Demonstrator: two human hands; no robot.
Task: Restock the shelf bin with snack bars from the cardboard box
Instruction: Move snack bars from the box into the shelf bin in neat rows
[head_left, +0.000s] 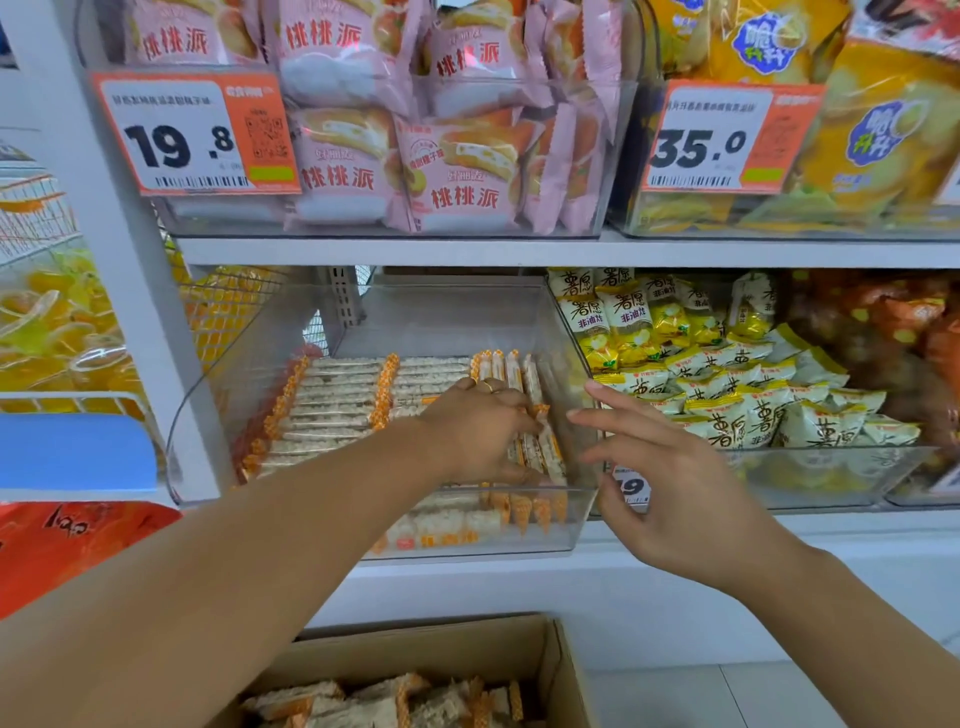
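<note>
Two hands at the bin (576, 512): left hand (480, 431) on snack bars (332, 405), right hand (660, 467) spread.

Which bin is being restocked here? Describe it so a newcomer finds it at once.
On the white lower shelf, under the clear tub of pink pastry packs, sits the clear plastic bin where the left hand reaches. Unlike the yellow-bag bin beside it, it holds neat rows of pale, orange-ended snack bars.
</note>
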